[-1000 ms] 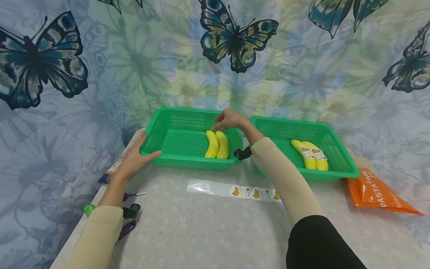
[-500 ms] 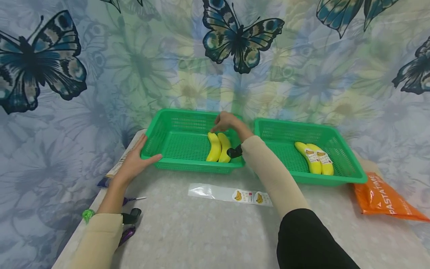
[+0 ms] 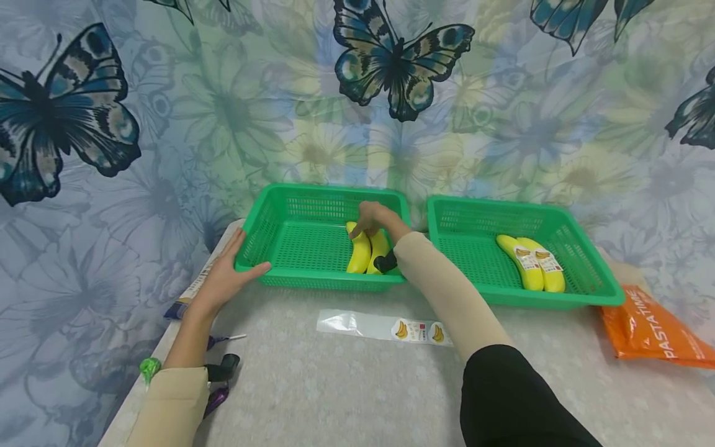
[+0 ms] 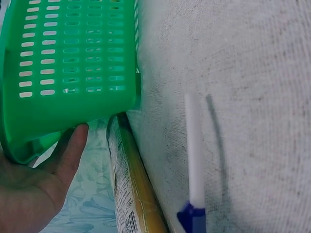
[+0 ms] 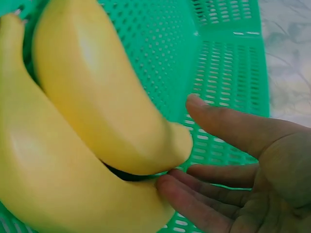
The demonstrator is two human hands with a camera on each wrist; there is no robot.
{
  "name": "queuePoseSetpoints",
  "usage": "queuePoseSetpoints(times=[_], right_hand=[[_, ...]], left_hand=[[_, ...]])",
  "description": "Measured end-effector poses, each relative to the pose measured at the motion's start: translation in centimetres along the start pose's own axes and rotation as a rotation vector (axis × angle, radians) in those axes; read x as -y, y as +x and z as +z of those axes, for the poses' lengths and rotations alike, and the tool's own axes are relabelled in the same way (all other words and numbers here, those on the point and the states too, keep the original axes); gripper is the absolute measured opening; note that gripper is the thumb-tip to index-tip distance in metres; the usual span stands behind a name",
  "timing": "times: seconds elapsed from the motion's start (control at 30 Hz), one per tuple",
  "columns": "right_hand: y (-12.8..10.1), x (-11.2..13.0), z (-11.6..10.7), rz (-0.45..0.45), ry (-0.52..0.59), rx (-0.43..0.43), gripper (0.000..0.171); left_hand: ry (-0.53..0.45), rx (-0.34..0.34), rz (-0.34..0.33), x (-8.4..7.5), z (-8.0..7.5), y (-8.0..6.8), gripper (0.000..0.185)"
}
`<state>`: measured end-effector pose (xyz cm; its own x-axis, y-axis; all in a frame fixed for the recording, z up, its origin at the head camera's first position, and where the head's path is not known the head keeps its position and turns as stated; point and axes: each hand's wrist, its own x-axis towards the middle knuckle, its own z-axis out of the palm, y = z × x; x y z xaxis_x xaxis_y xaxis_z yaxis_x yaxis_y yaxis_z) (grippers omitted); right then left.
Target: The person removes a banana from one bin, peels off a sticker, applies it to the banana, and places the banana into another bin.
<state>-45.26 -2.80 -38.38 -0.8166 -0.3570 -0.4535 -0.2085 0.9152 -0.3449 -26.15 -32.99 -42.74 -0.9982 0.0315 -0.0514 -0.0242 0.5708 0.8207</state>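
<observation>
My left hand rests at the left end of a green plastic basket, its thumb over the front corner and the fingers straight along the side. Two yellow bananas lie side by side at the right end of this basket. Over their far ends is my right hand. From the right wrist, the thumb of the right hand stands apart from the fingers, and the fingertips are right at the end of the lower banana. The upper banana lies between thumb and fingers without being gripped.
A second green basket on the right holds two bananas with labels. In front lies a strip of banana stickers. An orange pasta bag is at far right. A purple item with a white stick lies near my left wrist.
My right hand has come down and nearer over the far ends of the two bananas. The left hand stays at the basket's corner, and the head view has shifted slightly.
</observation>
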Motion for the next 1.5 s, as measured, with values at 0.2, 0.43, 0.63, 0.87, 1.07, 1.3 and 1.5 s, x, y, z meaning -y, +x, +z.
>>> queuePoseSetpoints(times=[0.2, 0.43, 0.63, 0.87, 1.07, 1.3, 1.5], right_hand=[[0.4, 0.5, 1.1, 0.006, -0.007, 0.030, 0.047], [0.3, 0.7, 1.1, 0.022, -0.005, 0.038, 0.056], [0.4, -0.1, 1.9, 0.025, 0.018, 0.030, 0.061], [0.2, 0.0, 2.7, 0.010, 0.026, 0.038, 0.047], [0.1, 0.5, 2.0, 0.008, 0.017, -0.045, 0.039], [-0.7, -0.1, 1.2, 0.011, 0.049, -0.067, 0.036], [-1.3, -0.5, 0.1, 0.018, 0.133, -0.119, 0.036]], left_hand=[[0.018, -0.010, -0.009, 0.0, -0.2, -0.4, 0.104], [0.008, -0.015, -0.007, -0.2, -0.2, -0.2, 0.104], [-0.017, -0.011, 0.005, -0.2, 0.5, -0.2, 0.103], [-0.002, -0.009, -0.005, 0.3, 0.8, -0.9, 0.102], [0.012, -0.029, 0.024, -0.3, 0.2, -0.5, 0.102], [0.027, -0.018, 0.026, -0.6, 0.0, -0.3, 0.102], [-0.011, -0.024, 0.021, 0.0, 0.2, -0.1, 0.102]])
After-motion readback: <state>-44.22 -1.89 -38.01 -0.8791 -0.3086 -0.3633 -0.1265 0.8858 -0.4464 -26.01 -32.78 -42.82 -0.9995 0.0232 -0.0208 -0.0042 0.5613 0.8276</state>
